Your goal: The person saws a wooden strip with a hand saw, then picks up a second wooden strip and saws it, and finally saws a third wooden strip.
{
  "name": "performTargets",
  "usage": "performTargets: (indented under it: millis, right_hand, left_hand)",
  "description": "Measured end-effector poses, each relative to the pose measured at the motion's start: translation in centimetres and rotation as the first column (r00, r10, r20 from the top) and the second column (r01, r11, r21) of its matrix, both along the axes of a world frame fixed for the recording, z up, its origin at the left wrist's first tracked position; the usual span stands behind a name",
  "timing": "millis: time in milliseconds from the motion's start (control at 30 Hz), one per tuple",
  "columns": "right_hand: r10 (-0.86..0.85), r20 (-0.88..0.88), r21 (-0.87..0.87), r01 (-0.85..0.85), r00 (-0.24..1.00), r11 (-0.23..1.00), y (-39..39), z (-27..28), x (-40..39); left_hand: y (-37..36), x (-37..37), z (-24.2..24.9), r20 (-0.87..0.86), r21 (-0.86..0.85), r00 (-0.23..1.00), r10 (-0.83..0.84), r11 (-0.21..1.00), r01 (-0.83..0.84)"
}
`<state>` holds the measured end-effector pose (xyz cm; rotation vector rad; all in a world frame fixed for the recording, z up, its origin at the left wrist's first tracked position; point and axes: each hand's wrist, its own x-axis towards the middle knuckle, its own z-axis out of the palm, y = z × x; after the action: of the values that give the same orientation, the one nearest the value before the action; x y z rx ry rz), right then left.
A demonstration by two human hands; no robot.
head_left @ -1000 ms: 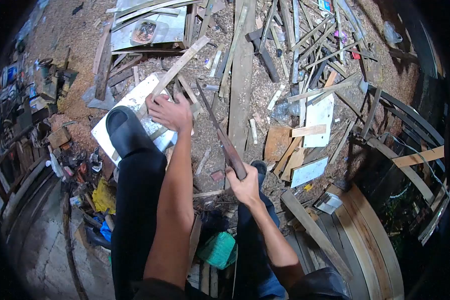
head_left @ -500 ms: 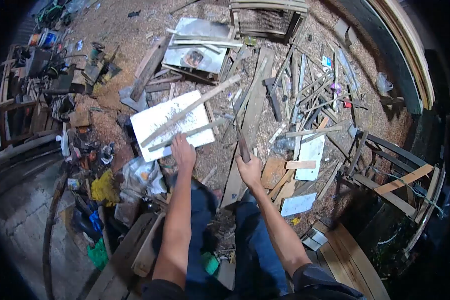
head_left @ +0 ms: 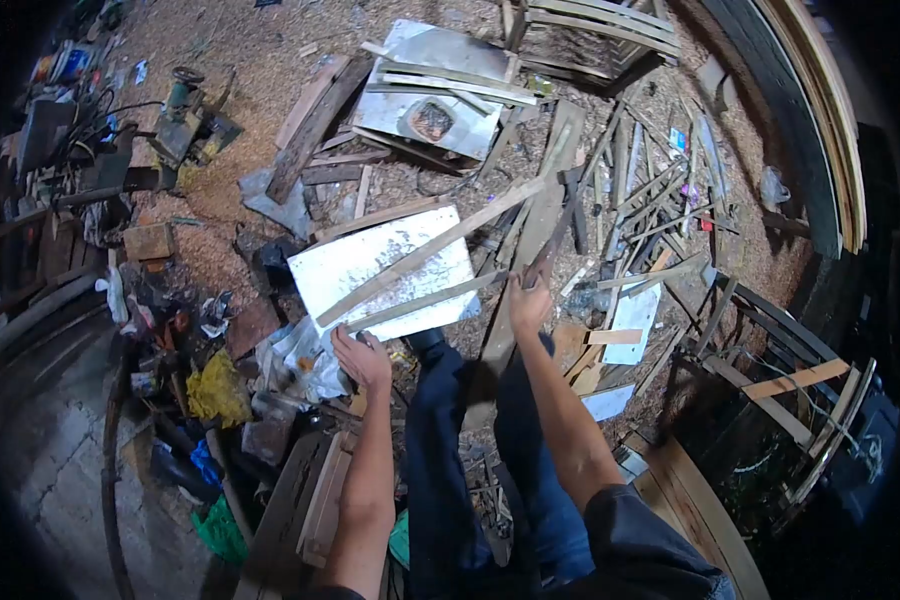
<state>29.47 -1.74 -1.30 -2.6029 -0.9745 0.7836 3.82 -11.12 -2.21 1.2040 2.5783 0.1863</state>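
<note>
My left hand (head_left: 362, 360) is at the lower edge of a white board (head_left: 375, 265), its bent fingers at the near end of a thin wooden strip (head_left: 425, 302). That strip slants across the board, and its far end reaches close to my right hand (head_left: 530, 303). In my right hand is the handle of a long tool with a dark, narrow blade (head_left: 567, 215), pointing up and away from me. A longer wooden strip (head_left: 430, 245) lies diagonally over the same board, above the first.
Beyond the board stands a metal-topped box (head_left: 440, 75) with slats on it. Scrap sticks (head_left: 660, 200) litter the ground to the right, near a wooden frame (head_left: 790, 385). On my left are plastic bags (head_left: 295, 365), a yellow cloth (head_left: 217, 388) and a small machine (head_left: 180, 120).
My left hand has moved back along the thin strip to its near end. My right hand has shifted up and right with the tool, whose blade now leans right. The view has shifted.
</note>
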Motion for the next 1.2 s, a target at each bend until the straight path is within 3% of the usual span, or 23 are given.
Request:
performTargets:
  millis: [100,167,333,367,467,533,600,700,833,867,1033,1100,1200]
  right_hand:
    - [-0.03,0.002,-0.037,0.03,1.0,0.999,1.7,0.0,0.1]
    - [-0.018,-0.073,0.099,0.025,0.997,0.995,1.9,-2.3,0.6]
    - [0.035,-0.015,-0.118,-0.037,0.999,0.992,3.1,-4.3,0.5]
    - [0.035,-0.067,-0.074,-0.04,0.997,0.996,3.1,-4.5,0.6]
    - [0.036,-0.028,-0.028,-0.037,0.999,0.999,4.0,-1.6,-0.4]
    - [0.071,0.042,0.035,-0.072,0.997,0.997,2.6,-2.6,0.1]
    - [0.108,0.087,0.187,-0.123,0.99,0.975,1.4,-3.1,0.3]
    - [0.022,-0.009,0.044,-0.022,1.0,0.999,1.0,-2.6,1.4]
    - [-0.054,0.026,-0.025,0.054,0.998,0.998,1.3,-2.4,1.7]
    - [-0.02,0.045,0.049,0.018,0.999,0.999,1.1,-2.7,1.8]
    - [-0.075,0.001,0.053,0.075,0.997,0.996,1.8,-1.7,2.7]
    - [-0.174,-0.066,0.218,0.184,0.983,0.958,2.8,-0.8,3.4]
    - [-0.232,0.005,0.238,0.224,0.973,0.945,6.2,1.7,4.6]
  left_hand:
    - [0.7,-0.6,0.2,0.086,-0.008,0.996,0.03,1.0,-0.03]
    - [1.0,-0.8,-0.4,0.09,-0.027,0.99,0.11,0.994,-0.108]
    - [1.9,-0.1,-2.7,0.134,0.021,0.915,0.381,0.922,-0.387]
    - [2.3,-0.2,-2.8,0.172,-0.036,0.886,0.431,0.901,-0.432]
    - [3.4,0.5,-3.1,0.121,-0.057,0.881,0.458,0.889,-0.454]
    - [3.8,0.8,-2.7,0.087,-0.155,0.85,0.519,0.85,-0.503]
    - [3.8,0.9,-2.6,0.078,-0.141,0.852,0.517,0.852,-0.504]
    - [3.9,1.1,-2.7,0.103,-0.128,0.854,0.51,0.858,-0.497]
    - [3.5,0.8,-2.7,0.117,-0.174,0.859,0.498,0.862,-0.475]
    - [3.5,0.8,-2.7,0.13,-0.14,0.857,0.498,0.865,-0.481]
    - [4.4,0.8,-1.2,0.135,-0.054,0.882,0.452,0.892,-0.449]
    - [5.6,1.2,-0.1,0.211,0.075,0.938,0.275,0.952,-0.296]
    - [8.8,2.1,0.9,0.23,0.166,0.96,0.162,0.965,-0.203]
